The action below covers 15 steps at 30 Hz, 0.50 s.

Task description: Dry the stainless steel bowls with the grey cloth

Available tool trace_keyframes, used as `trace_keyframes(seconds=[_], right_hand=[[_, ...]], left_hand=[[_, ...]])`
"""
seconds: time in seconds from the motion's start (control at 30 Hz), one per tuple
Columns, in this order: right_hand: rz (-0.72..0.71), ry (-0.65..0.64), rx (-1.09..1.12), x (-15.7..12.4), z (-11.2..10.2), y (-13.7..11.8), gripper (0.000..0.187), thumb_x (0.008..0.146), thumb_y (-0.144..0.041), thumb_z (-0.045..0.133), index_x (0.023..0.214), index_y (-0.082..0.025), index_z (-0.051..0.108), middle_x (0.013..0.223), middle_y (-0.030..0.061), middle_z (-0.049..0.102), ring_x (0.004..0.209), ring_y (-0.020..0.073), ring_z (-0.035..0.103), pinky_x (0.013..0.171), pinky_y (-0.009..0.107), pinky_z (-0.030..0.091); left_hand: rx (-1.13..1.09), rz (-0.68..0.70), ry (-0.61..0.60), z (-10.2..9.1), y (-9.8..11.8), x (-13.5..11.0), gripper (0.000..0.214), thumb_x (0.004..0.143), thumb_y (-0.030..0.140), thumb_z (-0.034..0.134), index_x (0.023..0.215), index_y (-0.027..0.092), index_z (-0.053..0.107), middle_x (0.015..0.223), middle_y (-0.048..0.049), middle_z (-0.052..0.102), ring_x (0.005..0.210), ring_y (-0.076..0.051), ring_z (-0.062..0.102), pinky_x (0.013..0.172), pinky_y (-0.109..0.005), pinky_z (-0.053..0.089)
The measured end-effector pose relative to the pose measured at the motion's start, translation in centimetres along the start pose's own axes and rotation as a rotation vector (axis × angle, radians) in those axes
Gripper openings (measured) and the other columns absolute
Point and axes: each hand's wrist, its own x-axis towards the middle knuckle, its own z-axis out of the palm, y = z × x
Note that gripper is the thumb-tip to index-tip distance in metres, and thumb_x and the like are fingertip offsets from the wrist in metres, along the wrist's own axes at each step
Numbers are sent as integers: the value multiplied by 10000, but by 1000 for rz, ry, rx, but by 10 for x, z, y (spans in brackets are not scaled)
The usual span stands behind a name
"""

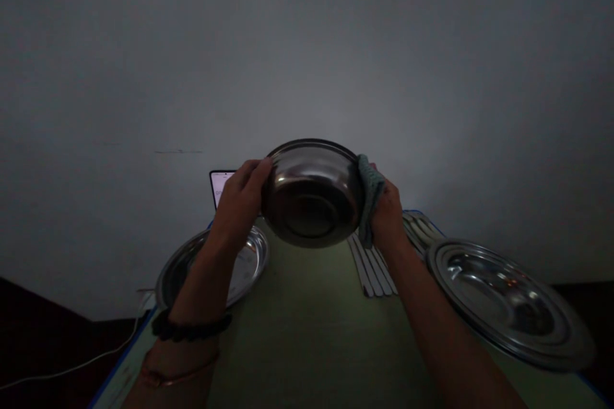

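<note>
Evidently, left hand (pixel 240 198) grips bowl (pixel 311 198), right hand (pixel 387 211) holds cloth (pixel 370 198) against it, between side edges of table (pixel 311 313); likely stiff, slick: grasp rim (pixel 311 141).

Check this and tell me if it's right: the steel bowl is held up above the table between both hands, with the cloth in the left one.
Not quite: the head view shows the cloth in the right hand, against the side of the steel bowl. The bowl is indeed held up above the table between both hands.
</note>
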Motion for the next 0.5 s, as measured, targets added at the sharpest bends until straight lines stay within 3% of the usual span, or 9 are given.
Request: trace_keyframes(seconds=[0.13, 0.2, 0.4, 0.5], right_hand=[[30, -117, -31, -1, -1, -6, 326, 807, -529, 532, 755, -249, 692, 714, -6, 652, 820, 189, 594, 745, 305, 475], [62, -131, -33, -5, 2, -7, 306, 806, -506, 541, 751, -246, 693, 701, -2, 655, 801, 193, 595, 719, 301, 474], [126, -14, 21, -12, 19, 2, 313, 850, -473, 457, 720, -232, 609, 678, -23, 605, 665, 147, 528, 633, 279, 425], [38, 6, -23, -7, 13, 3, 309, 860, -465, 457, 690, -225, 551, 661, -26, 552, 642, 134, 477, 619, 270, 404]], left_hand=[[-90, -253, 79, -2, -1, -2, 436, 771, 568, 585, 530, 205, 562, 495, 22, 517, 493, -117, 440, 486, -266, 352], [-174, -348, 132, 0, -7, -1, 435, 743, 585, 610, 527, 213, 547, 469, 28, 509, 466, -116, 445, 460, -270, 358], [-610, -459, 305, 12, -22, 3, 238, 837, 456, 571, 780, 227, 603, 749, 29, 666, 742, -109, 615, 693, -223, 513], [-651, -457, 209, 13, -23, 5, 200, 852, 416, 544, 815, 232, 610, 783, 16, 681, 811, -133, 640, 696, -234, 526]])
